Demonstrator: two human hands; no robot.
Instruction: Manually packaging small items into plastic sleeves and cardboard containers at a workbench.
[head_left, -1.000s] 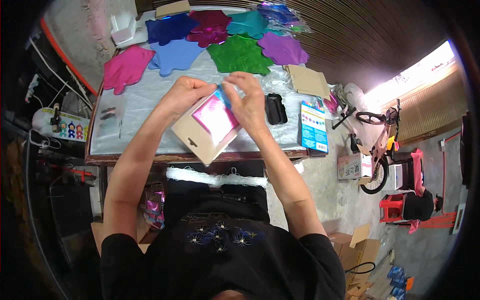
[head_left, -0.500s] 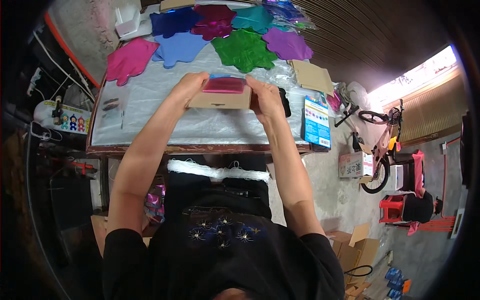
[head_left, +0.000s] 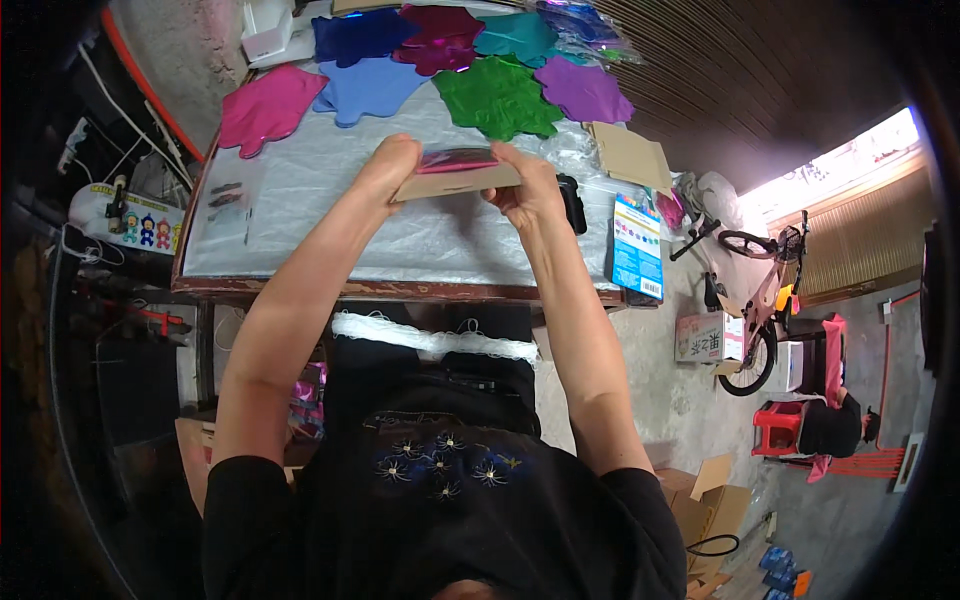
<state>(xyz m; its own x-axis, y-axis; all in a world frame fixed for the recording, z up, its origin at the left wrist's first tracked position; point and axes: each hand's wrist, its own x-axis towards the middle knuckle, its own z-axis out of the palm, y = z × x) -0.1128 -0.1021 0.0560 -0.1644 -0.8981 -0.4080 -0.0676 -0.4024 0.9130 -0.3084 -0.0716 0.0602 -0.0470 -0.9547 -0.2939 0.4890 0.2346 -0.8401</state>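
Note:
Between both hands, over the middle of the table, is a tan cardboard piece with a shiny magenta foil sheet on its upper face. My left hand is closed on its left end. My right hand grips the right end, thumb on top and fingers curled below. The cardboard is tilted and seen nearly edge-on, so most of its face is hidden. Beyond lie several flat star-shaped foil balloons, among them a pink one, a light blue one, a green one and a purple one.
Plastic sheeting covers the table. To the right are a black phone-like object, a blue printed package and a cardboard flap. White strings lie across my lap. A bicycle and a seated person are farther right.
The cardboard has tilted, its face now turned more edge-on, and has moved slightly away from me. My right fingers have curled beneath it. The whole view has shifted a little.

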